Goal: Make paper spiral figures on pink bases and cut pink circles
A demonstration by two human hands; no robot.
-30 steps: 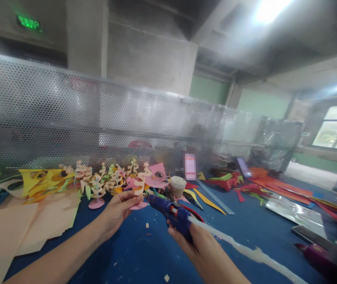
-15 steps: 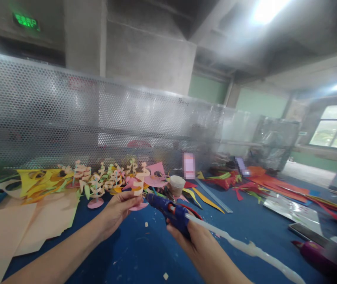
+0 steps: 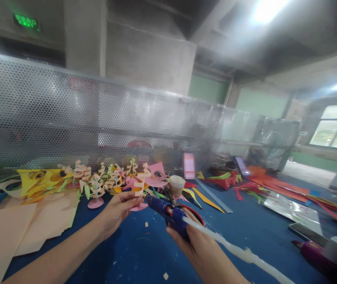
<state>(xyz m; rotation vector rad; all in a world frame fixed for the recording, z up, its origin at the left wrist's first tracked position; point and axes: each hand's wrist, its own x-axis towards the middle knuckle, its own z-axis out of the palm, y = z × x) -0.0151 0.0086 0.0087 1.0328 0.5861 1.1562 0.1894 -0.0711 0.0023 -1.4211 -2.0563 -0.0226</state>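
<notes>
"Glue gun (image 3: 174,221) is where?"
"Above the tabletop (image 3: 138,256), in the closed grip of the right hand (image 3: 197,238) (handle is mostly hidden). Long axis slants, nozzle (image 3: 146,198) pointing forward-left. Lower edge cuts off the glue stick (image 3: 233,247)."
"And the paper spiral (image 3: 140,184)?"
"Upright beside the nozzle, pinched by the left hand (image 3: 119,211), which hides its lower part. Contact with the nozzle, I cannot tell."

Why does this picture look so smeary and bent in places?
In the head view, the ceiling light glares white with a hazy bloom, the right edge blurs and darkens, the window leans as if stretched, and blocky pixels hide the pink upright panel.
</notes>
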